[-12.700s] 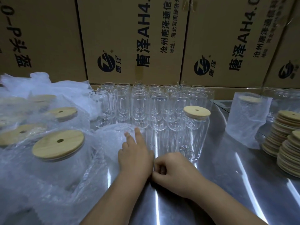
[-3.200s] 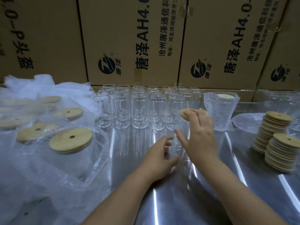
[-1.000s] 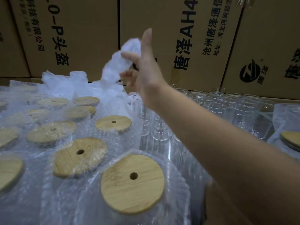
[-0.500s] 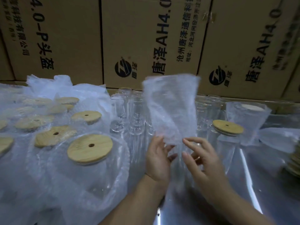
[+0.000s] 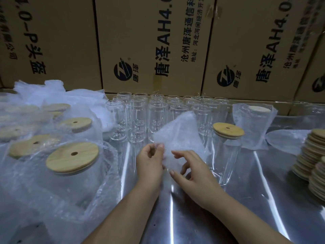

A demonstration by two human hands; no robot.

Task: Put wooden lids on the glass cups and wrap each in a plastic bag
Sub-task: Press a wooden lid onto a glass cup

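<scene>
A wall of boxes [image 5: 151, 41] closes off the back, so everything we need sits within reach on the steel table [image 5: 246, 208]. On our left the wrapped cups [image 5: 70, 173] crowd together, lids up, parked out of the working lane. The bare cups [image 5: 139, 118] wait in rows against the boxes, and one more bagged cup [image 5: 253, 127] stands at the right rear. Over the table's middle we hold a bag [image 5: 179, 134], tilted up and away from us, its near edge low, we judge so that we can part its mouth. Just right of it stands the lidded cup [image 5: 226, 155], upright with its lid [image 5: 228, 130] seated, near enough to slip into the bag once it is open. The spare lids [image 5: 314, 155] are stacked at the far right, handy for our right arm. Our left hand [image 5: 149, 162] pinches the bag's near edge between thumb and fingertips. Our right hand [image 5: 195, 171], fingers curled, nips the same edge just beside it, likely to rub the two layers apart.
</scene>
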